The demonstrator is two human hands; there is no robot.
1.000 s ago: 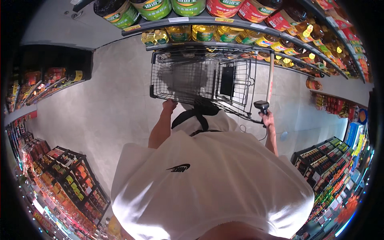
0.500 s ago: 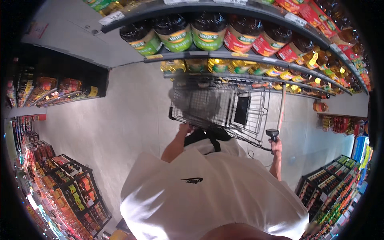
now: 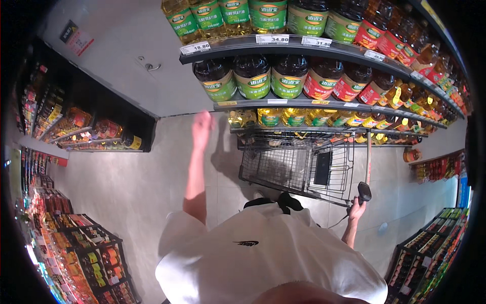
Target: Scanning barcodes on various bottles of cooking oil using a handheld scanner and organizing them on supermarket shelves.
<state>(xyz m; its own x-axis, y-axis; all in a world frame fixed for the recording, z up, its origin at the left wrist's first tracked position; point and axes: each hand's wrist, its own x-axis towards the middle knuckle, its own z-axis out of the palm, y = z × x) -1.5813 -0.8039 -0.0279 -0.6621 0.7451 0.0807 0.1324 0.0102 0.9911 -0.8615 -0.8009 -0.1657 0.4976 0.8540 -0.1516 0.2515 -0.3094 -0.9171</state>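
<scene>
My left arm reaches forward over the floor, and my left hand (image 3: 202, 124) is raised near the left end of the oil shelves. Motion smears its fingers, and I see nothing held in it. At the right, my right hand (image 3: 357, 209) is closed round the black end of the shopping cart handle (image 3: 368, 159). The grey wire shopping cart (image 3: 276, 164) stands sideways before me against the lower shelf, and I see no goods in it. Large oil bottles with green labels (image 3: 252, 83) and red labels (image 3: 323, 86) line the middle shelf, right of my left hand.
An upper shelf (image 3: 233, 49) carries more oil bottles above price tags. A pale wall panel (image 3: 131, 86) borders the shelves at the left, beside a dark shelf recess (image 3: 136, 119). Stocked display racks stand at the lower left (image 3: 96, 243) and lower right (image 3: 425, 248). Grey tiled floor (image 3: 126, 187) surrounds the cart.
My left hand has risen from beside the cart and reached forward to the left. My right hand stays on the handle. The view has tilted up, showing more of the upper shelf.
</scene>
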